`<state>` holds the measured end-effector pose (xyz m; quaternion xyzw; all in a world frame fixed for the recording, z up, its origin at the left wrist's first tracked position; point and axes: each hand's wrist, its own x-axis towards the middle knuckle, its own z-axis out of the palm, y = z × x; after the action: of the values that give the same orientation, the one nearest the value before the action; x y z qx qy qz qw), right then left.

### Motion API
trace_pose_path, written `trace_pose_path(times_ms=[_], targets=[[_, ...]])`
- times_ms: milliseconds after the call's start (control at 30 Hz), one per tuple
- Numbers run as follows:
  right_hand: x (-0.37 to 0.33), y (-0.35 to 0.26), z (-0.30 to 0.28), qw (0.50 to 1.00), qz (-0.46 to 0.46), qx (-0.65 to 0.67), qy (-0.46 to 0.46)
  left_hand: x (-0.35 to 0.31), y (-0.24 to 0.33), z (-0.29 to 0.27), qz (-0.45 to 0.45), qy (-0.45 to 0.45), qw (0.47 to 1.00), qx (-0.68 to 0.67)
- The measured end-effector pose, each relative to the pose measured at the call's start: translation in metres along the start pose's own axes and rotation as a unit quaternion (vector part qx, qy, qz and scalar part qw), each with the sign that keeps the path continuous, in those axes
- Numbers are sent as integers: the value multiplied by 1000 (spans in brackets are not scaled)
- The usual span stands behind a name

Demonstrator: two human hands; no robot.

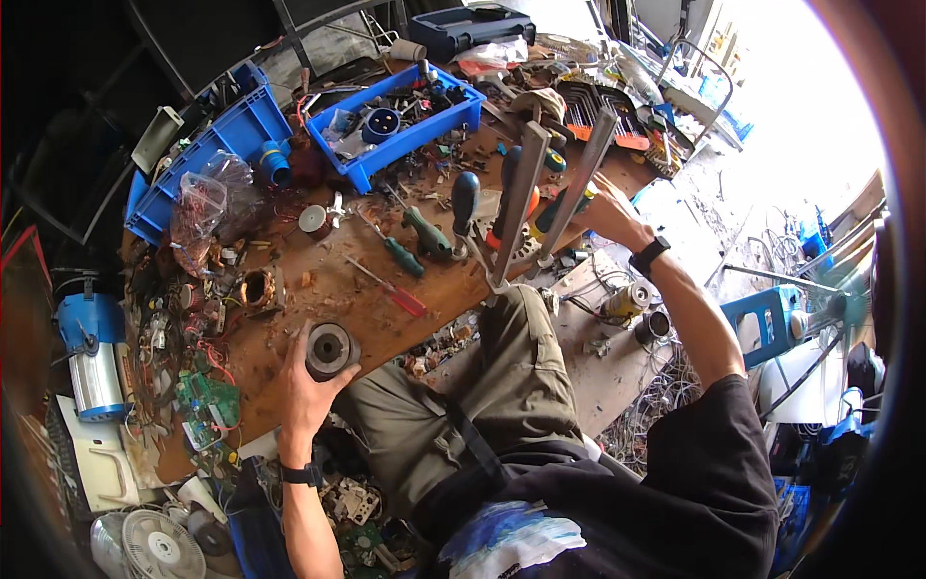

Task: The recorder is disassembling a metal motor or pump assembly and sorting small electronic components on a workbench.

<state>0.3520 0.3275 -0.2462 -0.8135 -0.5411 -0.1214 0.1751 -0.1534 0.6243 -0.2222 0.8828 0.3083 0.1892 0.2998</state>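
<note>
My left hand (pixel 305 391) is wrapped round a dark, thick-walled metal cylinder (pixel 333 349) with a round hole in its end, held over the table's near edge. My right hand (pixel 610 214) reaches to the tool holder at the table's right edge. Its fingers close at a dark green tool handle (pixel 559 210) with a yellow band, partly hidden behind an upright metal bar (pixel 583 174). A second upright bar (pixel 522 198) stands beside it. Between and beside the bars are a blue-black handle (pixel 465 201) and other tools. The right fingertips are partly hidden.
On the wooden table (pixel 333 280) lie a red screwdriver (pixel 397 295), a green-handled screwdriver (pixel 403 257), a green-handled tool (pixel 426 233) and a copper-wound coil (pixel 258 290). A blue bin (pixel 405 145) of parts stands at the back. Circuit boards (pixel 207 400) lie at left.
</note>
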Motion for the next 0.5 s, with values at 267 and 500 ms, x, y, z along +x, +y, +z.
trace_pose_path(times_ms=[267, 500], targets=[[-28, 35, -13, 958, 191, 160, 140, 15, 10, -6, -8, -14, 1000, -8], [-169, -26, -103, 805, 331, 477, -121, 19, -15, -6, 56, -33, 998, -22]])
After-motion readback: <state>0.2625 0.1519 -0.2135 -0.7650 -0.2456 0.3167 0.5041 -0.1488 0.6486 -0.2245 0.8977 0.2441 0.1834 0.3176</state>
